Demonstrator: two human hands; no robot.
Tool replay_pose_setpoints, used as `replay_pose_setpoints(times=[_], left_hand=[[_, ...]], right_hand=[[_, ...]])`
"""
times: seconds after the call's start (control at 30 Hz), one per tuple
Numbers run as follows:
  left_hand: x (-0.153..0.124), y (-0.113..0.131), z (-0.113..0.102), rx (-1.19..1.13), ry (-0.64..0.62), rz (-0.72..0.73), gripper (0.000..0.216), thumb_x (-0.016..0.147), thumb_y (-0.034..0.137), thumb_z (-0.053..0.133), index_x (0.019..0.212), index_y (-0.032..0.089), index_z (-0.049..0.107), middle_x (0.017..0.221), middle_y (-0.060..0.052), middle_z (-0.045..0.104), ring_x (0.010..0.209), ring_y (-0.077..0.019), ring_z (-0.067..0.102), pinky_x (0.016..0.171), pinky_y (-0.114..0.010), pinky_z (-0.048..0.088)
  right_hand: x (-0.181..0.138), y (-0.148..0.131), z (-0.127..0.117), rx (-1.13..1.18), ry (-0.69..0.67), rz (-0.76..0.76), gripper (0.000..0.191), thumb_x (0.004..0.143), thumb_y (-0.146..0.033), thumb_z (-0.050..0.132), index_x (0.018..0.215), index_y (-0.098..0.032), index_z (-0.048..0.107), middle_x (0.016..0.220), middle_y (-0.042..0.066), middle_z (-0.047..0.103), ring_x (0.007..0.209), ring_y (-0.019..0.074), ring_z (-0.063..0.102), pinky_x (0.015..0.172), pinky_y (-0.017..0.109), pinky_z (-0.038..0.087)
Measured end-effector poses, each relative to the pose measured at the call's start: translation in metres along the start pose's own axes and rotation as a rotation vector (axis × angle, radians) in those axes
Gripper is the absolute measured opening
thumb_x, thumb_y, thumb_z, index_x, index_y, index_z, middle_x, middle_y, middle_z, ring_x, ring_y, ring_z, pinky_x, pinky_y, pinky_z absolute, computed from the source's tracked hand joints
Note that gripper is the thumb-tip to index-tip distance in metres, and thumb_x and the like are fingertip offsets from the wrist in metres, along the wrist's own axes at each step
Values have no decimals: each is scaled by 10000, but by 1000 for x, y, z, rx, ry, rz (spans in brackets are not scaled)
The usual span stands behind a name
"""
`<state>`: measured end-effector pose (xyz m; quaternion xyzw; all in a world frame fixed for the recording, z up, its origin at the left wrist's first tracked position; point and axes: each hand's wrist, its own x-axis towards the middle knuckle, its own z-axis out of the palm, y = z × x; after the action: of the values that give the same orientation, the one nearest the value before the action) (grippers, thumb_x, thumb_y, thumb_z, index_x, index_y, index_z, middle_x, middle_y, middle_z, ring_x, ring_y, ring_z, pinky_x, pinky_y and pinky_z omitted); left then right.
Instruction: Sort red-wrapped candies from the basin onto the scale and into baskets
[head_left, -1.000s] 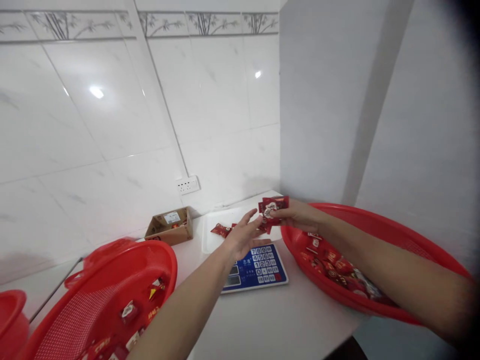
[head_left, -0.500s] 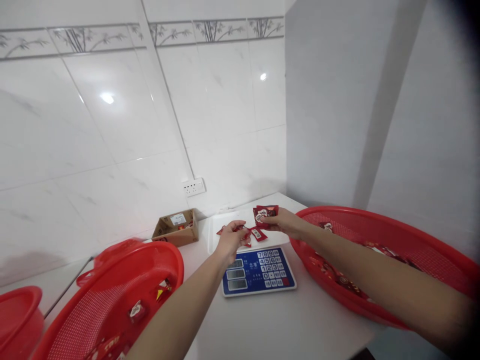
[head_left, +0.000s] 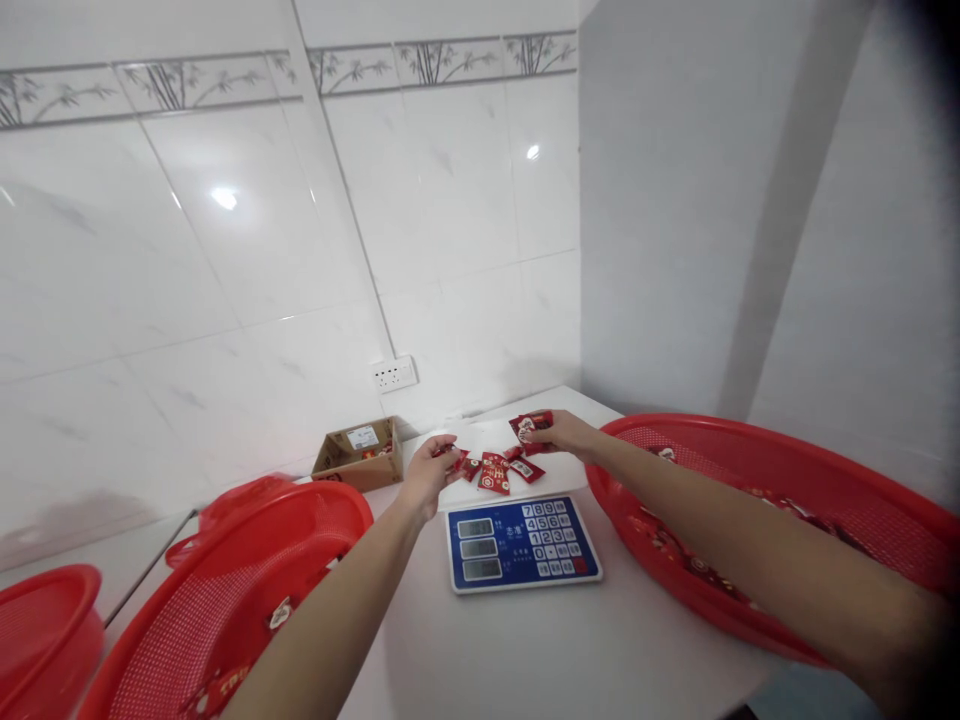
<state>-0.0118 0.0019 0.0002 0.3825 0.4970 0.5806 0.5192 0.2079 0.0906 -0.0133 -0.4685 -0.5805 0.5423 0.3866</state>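
My right hand (head_left: 568,436) is closed on a small dark red packet (head_left: 528,428) with a white figure on it, held above the right side of the scale's white pan. My left hand (head_left: 429,478) is at the pan's left edge, fingers pinched on a small red packet (head_left: 459,459) that they partly cover. Between the hands, several red packets, among them a red packet with gold print (head_left: 494,473), lie on the white pan (head_left: 450,495). The scale's blue keypad panel (head_left: 517,543) faces me below them.
On the right, a large red basket (head_left: 720,432) holds more packets; my right forearm crosses it. Another red basket (head_left: 330,505) with packets stands at the left, under my left forearm. A cardboard box (head_left: 358,470) sits by the wall, and a further red basket (head_left: 49,640) at far left.
My left hand has moved left, uncovering packets on the pan. The right hand still holds its packet in nearly the same place. The view has shifted slightly.
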Motion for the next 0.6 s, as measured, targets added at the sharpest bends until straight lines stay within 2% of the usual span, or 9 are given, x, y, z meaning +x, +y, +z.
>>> replay_pose_setpoints(times=[0.13, 0.3, 0.47, 0.6], left_hand=[[1, 3, -3, -7, 10, 23, 208, 665, 107, 664, 829, 177, 559, 690, 16, 572, 604, -68, 568, 619, -213, 498], [-5, 6, -3, -2, 27, 53, 311, 650, 95, 679, 908, 187, 531, 726, 14, 570, 619, -75, 578, 605, -213, 494], [-8, 8, -5, 9, 31, 42, 321, 655, 97, 670, 915, 191, 506, 759, 12, 584, 603, -65, 572, 586, -196, 476], [-8, 5, -5, 33, 14, 25, 303, 660, 116, 661, 909, 193, 506, 761, 11, 591, 598, -70, 580, 585, -201, 471]], right_hand=[[6, -3, 4, 28, 56, -81, 305, 537, -210, 778, 793, -135, 630, 753, 42, 690, 710, 156, 639, 636, 249, 549], [8, -2, 10, 53, 69, -145, 322, 573, -273, 763, 835, -133, 637, 797, 59, 690, 723, 159, 639, 656, 265, 546], [12, 6, 11, -61, 109, -176, 302, 630, -289, 720, 881, -143, 637, 807, 56, 693, 756, 167, 626, 687, 270, 521], [14, 8, 17, -186, 151, -176, 260, 710, -314, 641, 931, -178, 624, 890, 61, 687, 816, 168, 606, 707, 255, 495]])
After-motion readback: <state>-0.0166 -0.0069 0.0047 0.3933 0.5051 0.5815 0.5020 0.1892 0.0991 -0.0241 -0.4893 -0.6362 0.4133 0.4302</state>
